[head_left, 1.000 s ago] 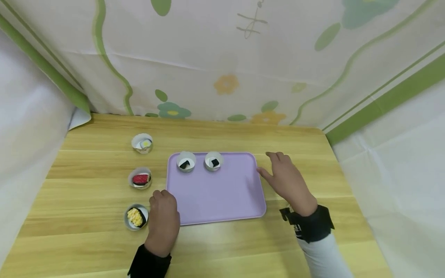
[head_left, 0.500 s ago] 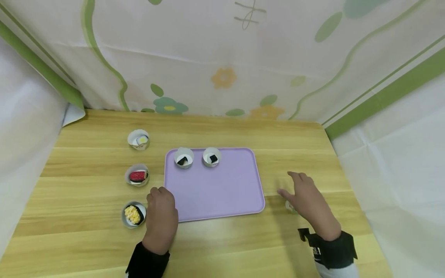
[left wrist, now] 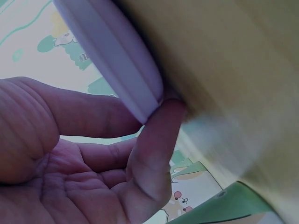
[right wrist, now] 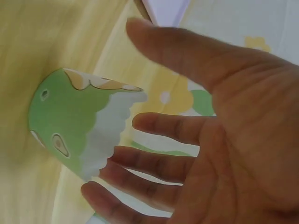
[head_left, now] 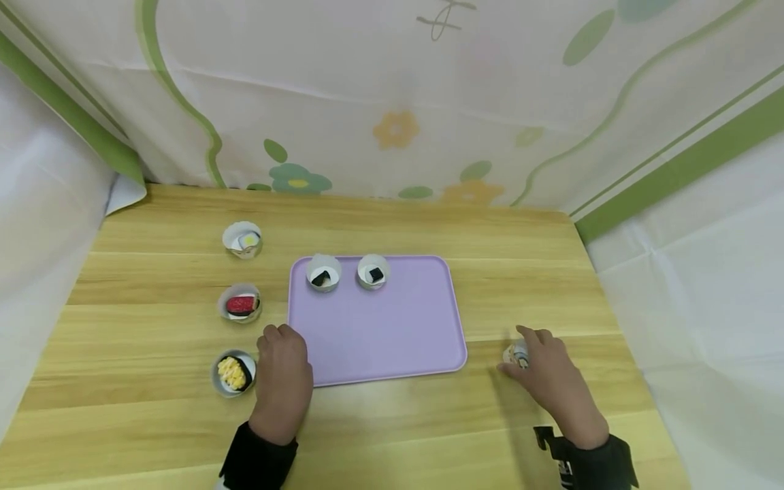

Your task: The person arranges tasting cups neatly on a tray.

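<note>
1. A purple tray lies flat on the wooden worktop; clock directions run from its centre in the head view
2. On it stand two paper cups: the ten o'clock tray cup holds a black-and-white rice ball, the twelve o'clock tray cup a white piece with a black square wrap
3. Off the tray, the ten o'clock cup holds a white piece with a yellow centre, the nine o'clock cup a red-topped sushi, the eight o'clock cup a yellow-topped sushi wrapped in black
4. A green paper cup with a white scalloped rim stands between three and four o'clock, its contents mostly hidden by fingers
5. The right hand is spread wide at that cup, gripping nothing; whether a fingertip touches it I cannot tell
6. The left hand pinches the tray's edge at eight o'clock
7. A second ago the right hand was beside the tray at three o'clock; it has since moved to the green cup, while the left hand has kept its place
</note>
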`<state>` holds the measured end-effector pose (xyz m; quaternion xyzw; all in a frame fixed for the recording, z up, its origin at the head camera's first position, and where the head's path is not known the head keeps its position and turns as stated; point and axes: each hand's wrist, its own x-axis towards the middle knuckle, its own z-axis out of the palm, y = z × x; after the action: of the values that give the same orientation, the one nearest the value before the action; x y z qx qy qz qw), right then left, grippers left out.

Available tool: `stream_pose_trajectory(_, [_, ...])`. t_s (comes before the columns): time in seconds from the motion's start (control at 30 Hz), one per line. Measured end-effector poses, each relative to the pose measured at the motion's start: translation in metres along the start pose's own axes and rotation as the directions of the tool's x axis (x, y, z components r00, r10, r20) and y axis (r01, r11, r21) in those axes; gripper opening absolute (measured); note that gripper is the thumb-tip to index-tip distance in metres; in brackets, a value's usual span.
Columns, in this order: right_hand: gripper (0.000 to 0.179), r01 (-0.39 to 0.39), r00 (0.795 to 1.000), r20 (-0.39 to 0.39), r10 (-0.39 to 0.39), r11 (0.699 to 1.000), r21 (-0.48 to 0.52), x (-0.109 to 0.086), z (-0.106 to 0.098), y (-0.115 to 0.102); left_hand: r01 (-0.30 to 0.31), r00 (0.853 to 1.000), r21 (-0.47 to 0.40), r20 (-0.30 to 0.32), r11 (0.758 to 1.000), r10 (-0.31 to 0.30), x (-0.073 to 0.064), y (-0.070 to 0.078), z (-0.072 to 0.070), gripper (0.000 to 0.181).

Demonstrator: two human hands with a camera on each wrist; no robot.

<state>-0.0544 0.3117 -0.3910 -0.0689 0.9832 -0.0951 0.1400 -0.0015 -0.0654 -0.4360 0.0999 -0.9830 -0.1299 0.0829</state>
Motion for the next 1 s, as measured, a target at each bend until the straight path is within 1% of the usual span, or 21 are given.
stream_pose_trajectory(0.27, [0.065, -0.003, 0.997, -0.072, 0.004, 1.0, 0.008, 0.0, 0.006, 0.003, 0.014, 1.0, -0.021, 0.015, 1.0, -0.013, 0.0, 0.001, 0.0, 0.015])
stream_pose_trajectory(0.5, [0.05, 0.026, 0.987, -0.157, -0.024, 1.0, 0.01, 0.002, 0.013, 0.006, 0.012, 1.0, -0.019, 0.001, 1.0, -0.012, 0.0, 0.0, 0.001, 0.014])
stream_pose_trajectory(0.6, [0.048, 0.03, 0.983, -0.179, -0.027, 0.999, 0.018, 0.003, 0.014, 0.006, 0.01, 1.0, -0.014, -0.016, 1.0, -0.01, -0.001, 0.0, 0.0, 0.013])
stream_pose_trajectory(0.7, [0.047, 0.028, 0.983, -0.182, -0.024, 0.999, 0.022, 0.003, 0.014, 0.006, 0.005, 1.0, -0.006, -0.012, 1.0, -0.005, -0.001, 0.0, -0.001, 0.014])
stream_pose_trajectory(0.83, [0.047, 0.043, 0.982, -0.185, -0.04, 0.999, 0.012, 0.004, 0.013, 0.006, -0.004, 1.0, 0.014, 0.003, 1.0, 0.004, 0.0, 0.0, -0.003, 0.016])
stream_pose_trajectory(1.0, [0.046, 0.061, 0.972, -0.227, -0.062, 0.998, -0.011, 0.011, 0.007, -0.002, -0.015, 1.0, 0.024, -0.004, 1.0, 0.015, -0.001, 0.0, -0.003, 0.014])
